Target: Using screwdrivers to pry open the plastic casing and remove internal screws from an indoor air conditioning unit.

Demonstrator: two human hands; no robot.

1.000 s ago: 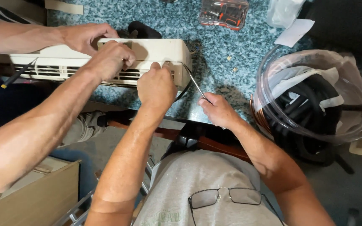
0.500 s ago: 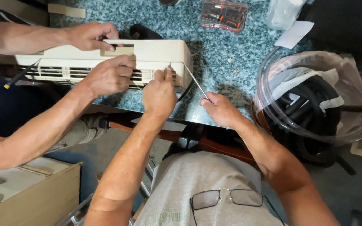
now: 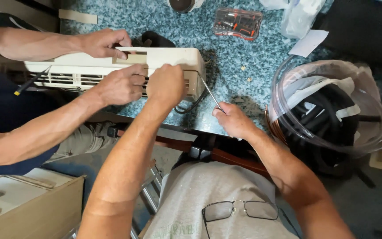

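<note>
1. The cream unit (image 3: pixel 111 71) lies on the speckled bench (image 3: pixel 244 57) ahead of the wearer, its long axis running left to right; its right end sits just beyond the left hand (image 3: pixel 166 86) and up-left of the right hand (image 3: pixel 233 119).
2. The left hand is nearer; it rests on the unit's front edge close to the right end, fingers curled down over the grille; whether it grips anything there cannot be told, since the fingertips are hidden.
3. The right hand is closed round the handle end of a thin tool (image 3: pixel 211 94); the shaft slants up-left from the fist, and its tip meets the unit's right end.
4. So the unit lies forward and left of both hands; the tool bridges the gap from the right hand to the unit's end.
5. A co-worker's two hands come in from the left; one (image 3: pixel 105 42) lies on the unit's top, the other (image 3: pixel 118 84) presses its front just beside the wearer's left hand, touching or nearly so.
6. A bit case (image 3: pixel 237 23) lies well beyond the unit; a coil of hoses (image 3: pixel 328 110) sits to the right.
</note>
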